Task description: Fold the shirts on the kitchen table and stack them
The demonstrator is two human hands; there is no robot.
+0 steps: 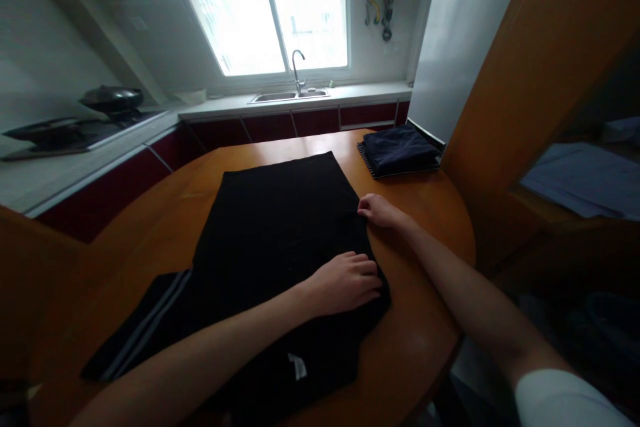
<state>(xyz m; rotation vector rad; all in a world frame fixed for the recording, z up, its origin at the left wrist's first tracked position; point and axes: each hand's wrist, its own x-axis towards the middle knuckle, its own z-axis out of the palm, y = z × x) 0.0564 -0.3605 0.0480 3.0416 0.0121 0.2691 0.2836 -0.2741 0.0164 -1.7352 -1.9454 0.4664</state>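
Observation:
A black T-shirt (280,213) lies spread on the wooden table, its hem toward the window. Grey stripes run along its left sleeve, and a white label shows near the neck, close to me. My right hand (380,209) pinches the shirt's right side edge, about midway up. Nearer to me, my left hand (345,283) rests on the shirt by the right sleeve, fingers together and curled down on the cloth. Its fingertips are partly hidden. The right sleeve looks folded in under or beside that hand.
The round-ended wooden table (420,360) carries a stack of folded dark clothes (400,147) at its far right. Beyond are a sink (287,97) with a faucet under the window, and a stove with a wok (113,99) at left. A wooden frame (505,80) stands at right.

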